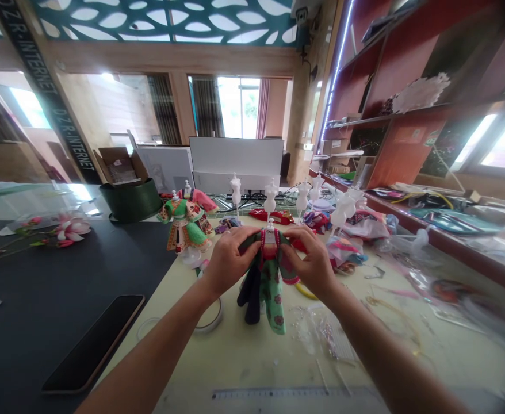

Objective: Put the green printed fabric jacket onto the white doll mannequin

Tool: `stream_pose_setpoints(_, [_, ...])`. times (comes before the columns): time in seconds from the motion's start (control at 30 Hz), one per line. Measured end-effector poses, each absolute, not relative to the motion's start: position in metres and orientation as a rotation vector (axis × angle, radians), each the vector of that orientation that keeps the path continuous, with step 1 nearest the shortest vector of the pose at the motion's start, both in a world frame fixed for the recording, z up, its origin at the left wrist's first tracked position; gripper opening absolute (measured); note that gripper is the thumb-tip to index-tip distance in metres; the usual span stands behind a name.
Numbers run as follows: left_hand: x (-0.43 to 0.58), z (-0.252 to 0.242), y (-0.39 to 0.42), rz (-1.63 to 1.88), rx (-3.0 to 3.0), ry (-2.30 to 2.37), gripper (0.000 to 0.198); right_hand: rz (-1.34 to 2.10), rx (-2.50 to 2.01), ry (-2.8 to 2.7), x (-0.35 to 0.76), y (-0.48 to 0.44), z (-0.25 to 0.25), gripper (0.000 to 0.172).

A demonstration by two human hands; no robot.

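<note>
Between my hands stands a small white dress form (270,225), mostly covered by a doll outfit (274,293) with a green flowered panel and dark panels below. A dark jacket with red beaded trim lies over its shoulders. My left hand (234,256) pinches the jacket's left shoulder between thumb and fingers. On the other side my right hand (308,259) pinches the right shoulder the same way. The form's base is hidden behind the skirt. Just to the left stands another dressed form in a green and patterned costume (186,224).
Several bare white mini dress forms (270,198) stand behind my hands, with fabric scraps (345,250) to the right. A roll of tape (211,316), a ruler (252,394) and small plastic bags (328,336) lie nearer. A phone (95,345) rests on the dark mat at left.
</note>
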State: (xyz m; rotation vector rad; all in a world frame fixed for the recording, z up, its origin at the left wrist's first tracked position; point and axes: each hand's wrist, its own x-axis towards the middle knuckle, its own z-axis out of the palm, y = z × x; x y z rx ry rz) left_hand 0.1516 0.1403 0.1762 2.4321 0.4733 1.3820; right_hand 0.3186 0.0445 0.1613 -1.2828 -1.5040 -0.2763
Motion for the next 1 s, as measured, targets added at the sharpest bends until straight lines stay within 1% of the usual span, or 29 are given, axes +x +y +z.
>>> stream_pose_setpoints(0.13, [0.151, 0.168, 0.134, 1.499, 2.415, 0.482, 0.027, -0.297, -1.296, -1.452, 0.318, 0.040, 0.151, 0.023])
stream_pose_setpoints(0.3, [0.149, 0.145, 0.119, 1.835, 2.282, 0.571, 0.028, -0.256, -1.341, -1.385, 0.316, 0.032, 0.138, 0.030])
stream_pose_setpoints(0.4, [0.151, 0.127, 0.109, 1.895, 2.158, 0.623, 0.023, -0.378, -1.298, -1.368, 0.312, 0.025, 0.133, 0.030])
stream_pose_setpoints(0.53, [0.159, 0.111, 0.094, 1.756, 2.137, 0.629, 0.016, -0.620, -1.242, -1.503, 0.304, 0.019, 0.127, 0.032])
stream_pose_setpoints(0.67, [0.166, 0.103, 0.081, 1.581, 2.161, 0.676, 0.014, -0.733, -1.323, -1.620, 0.302, 0.020, 0.119, 0.029])
stream_pose_setpoints(0.87, [0.174, 0.100, 0.078, 1.460, 2.131, 0.808, 0.019, -0.699, -1.355, -1.497, 0.309, 0.026, 0.111, 0.027])
stream_pose_setpoints(1.0, [0.182, 0.104, 0.079, 1.484, 2.107, 0.886, 0.024, -0.663, -1.300, -1.459, 0.311, 0.028, 0.107, 0.025])
